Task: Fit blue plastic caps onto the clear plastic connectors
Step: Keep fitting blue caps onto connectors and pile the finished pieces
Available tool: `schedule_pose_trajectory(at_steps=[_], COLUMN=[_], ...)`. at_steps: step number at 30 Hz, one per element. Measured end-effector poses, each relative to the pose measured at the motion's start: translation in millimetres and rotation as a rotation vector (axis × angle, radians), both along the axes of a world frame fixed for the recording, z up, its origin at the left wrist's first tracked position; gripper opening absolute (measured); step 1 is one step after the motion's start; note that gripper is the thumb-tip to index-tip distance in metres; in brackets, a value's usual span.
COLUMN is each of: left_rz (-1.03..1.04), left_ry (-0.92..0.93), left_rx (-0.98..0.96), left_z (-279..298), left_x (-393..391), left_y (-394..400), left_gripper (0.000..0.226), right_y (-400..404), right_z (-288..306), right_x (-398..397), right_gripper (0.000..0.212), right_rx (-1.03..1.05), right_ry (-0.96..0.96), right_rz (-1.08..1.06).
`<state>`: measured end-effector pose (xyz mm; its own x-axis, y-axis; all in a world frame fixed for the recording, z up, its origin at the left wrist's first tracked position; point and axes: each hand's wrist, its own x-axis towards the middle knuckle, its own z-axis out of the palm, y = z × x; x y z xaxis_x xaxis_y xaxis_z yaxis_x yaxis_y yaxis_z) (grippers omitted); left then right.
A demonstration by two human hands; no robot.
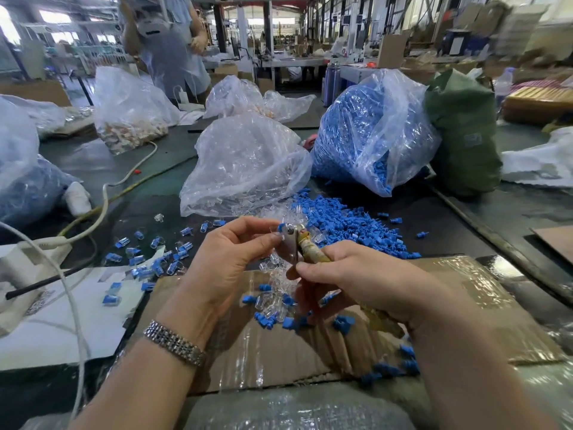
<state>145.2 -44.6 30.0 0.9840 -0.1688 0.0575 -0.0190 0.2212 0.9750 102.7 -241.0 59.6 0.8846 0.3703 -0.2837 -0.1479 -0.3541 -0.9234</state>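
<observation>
A flattened cardboard sheet (325,352) wrapped in clear tape is laid nearest the viewer, and a small scatter of blue caps and clear connectors (276,305) is spread over it. Just above it, pliers (294,243) with tape-wound handles are gripped in the curled fingers of the right hand (356,280). A blue cap (281,227) seated on a clear connector is pinched between thumb and fingertips of the left hand (229,256), right at the plier head; a metal watch band (175,342) is worn on that wrist. To the left, finished capped connectors (148,259) are strewn across the dark table (93,162) and white paper (62,321), beside a white cable (102,209). Beyond the hands, a loose heap of blue caps (347,231) is spilled on the table. Behind that, a clear bag of clear connectors (245,166) is slumped open, and to its right a larger clear bag packed with blue caps (369,128) is set against a green sack (462,131). Farther left, a clear bag of pale orange pieces (130,113) is seen. A standing person (167,41) is visible at the back.
</observation>
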Motion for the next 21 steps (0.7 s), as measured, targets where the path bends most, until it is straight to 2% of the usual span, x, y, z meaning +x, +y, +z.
schedule_pose_trajectory(at_steps=[5, 10, 13, 16, 18, 20, 21], left_rz=[0.015, 0.061, 0.075, 0.152, 0.363, 0.657, 0.771], left_ry=[-0.079, -0.082, -0.092, -0.131, -0.215, -0.247, -0.248], left_rx=[0.095, 0.151, 0.168, 0.213, 0.391, 0.716, 0.902], left_z=[-2, -2, -1, 1, 0, -1, 0], left_x=[0, 1, 1, 2, 4, 8, 10], left_y=[0, 3, 4, 12, 24, 38, 43], left_gripper=[0.022, 0.026, 0.025, 0.015, 0.016, 0.017, 0.016], right_y=[4, 14, 13, 0, -13, -25, -29], right_z=[-1, -4, -3, 0, 4, 6, 5], right_x=[1, 3, 3, 5, 7, 11, 12], right_gripper=[0.04, 0.043, 0.044, 0.057, 0.066, 0.058, 0.05], right_rx=[-0.002, -0.044, 0.039, 0.128, 0.19, 0.167, 0.065], right_ry=[-0.017, -0.04, 0.006, 0.049, 0.014, -0.08, -0.147], right_rz=[-0.038, -0.075, -0.051, -0.015, -0.069, -0.229, -0.324])
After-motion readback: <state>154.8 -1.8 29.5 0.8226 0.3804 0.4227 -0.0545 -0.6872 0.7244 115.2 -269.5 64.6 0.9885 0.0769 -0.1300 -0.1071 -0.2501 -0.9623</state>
